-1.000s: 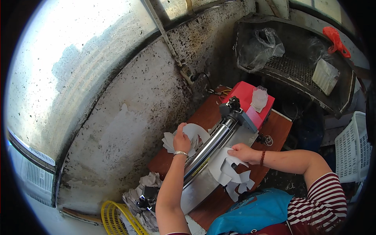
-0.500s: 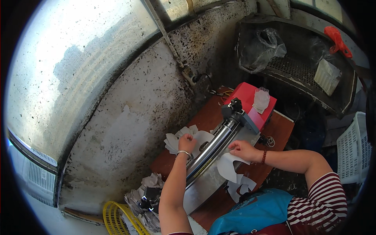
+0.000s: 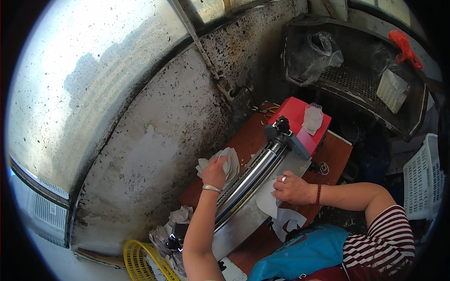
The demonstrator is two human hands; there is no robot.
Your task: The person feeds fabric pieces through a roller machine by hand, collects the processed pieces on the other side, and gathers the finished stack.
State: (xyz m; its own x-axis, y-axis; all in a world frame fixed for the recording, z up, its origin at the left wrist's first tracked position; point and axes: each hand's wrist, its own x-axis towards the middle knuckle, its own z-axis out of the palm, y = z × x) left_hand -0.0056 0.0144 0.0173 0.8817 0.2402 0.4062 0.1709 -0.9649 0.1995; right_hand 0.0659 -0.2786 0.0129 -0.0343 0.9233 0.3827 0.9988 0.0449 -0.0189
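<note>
Past the long steel roller [image 3: 248, 175], my left hand [image 3: 214, 174] is closed at the edge of a pile of white, curved cut pieces [image 3: 230, 168]; its fingertips are partly hidden. On the near side, my right hand [image 3: 293, 188] pinches a white cut piece [image 3: 266, 200] that lies over the machine's metal feed plate [image 3: 243, 236]. Other white cut pieces [image 3: 287, 221] with curved outlines rest just below that hand, on the brown table. The roller runs between my two hands, joined to a red machine housing [image 3: 294, 112].
A clear plastic cup-like thing [image 3: 312, 117] stands on the housing. Crumpled white scraps [image 3: 176, 225] and a yellow basket [image 3: 136, 262] are at lower left. A stained wall [image 3: 154, 154] borders the table's far side. A white crate [image 3: 423, 178] stands at right, below a dark shelf [image 3: 347, 77].
My left hand has drawn back slightly toward me, onto the pile; the white sheet beside it no longer stretches to the roller. My right hand has moved down and taken hold of the near cut piece.
</note>
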